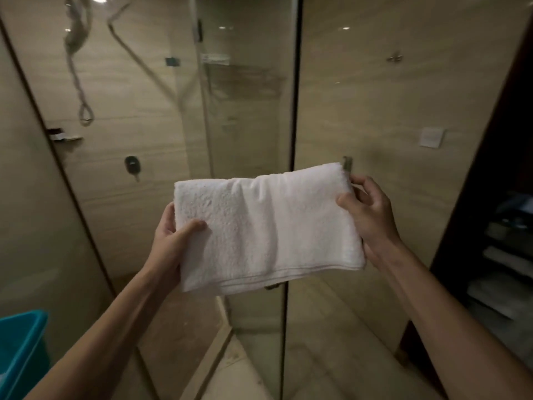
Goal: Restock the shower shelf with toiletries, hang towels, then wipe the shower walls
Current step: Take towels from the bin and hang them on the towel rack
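So the white towel (265, 229) is folded into a thick rectangle and held up in mid-air, pretty much centre of the view, in front of the glass shower enclosure (248, 134). It isn't hanging on anything, it's just held between two hands.

The left hand (170, 238) grips the towel's left edge, thumb (193, 226) lying over the near face and the fingers tucked behind. The right hand (372, 215) pinches the upper right corner, fingers curled around the edge. The right side of the towel sits a bit higher than the left, so it's tilted.

Just past that top right corner a small metal fitting (347, 164) pokes up. The towel hides most of it, so I can't tell exactly what it is.

Further back, through the glass, there's a wire corner shelf (245, 73) up high, blurry enough that I can't make out what's on it. On the far left wall are a looped shower hose (76, 73), a small wall dish (65, 136) and a dark round valve (132, 165).

On the right wall are a pale switch plate (431, 137) and a little hook (394, 57) higher up. A dark shelving unit (501, 255) stands at the far right edge, and the corner of a teal bin (20, 350) shows near left.
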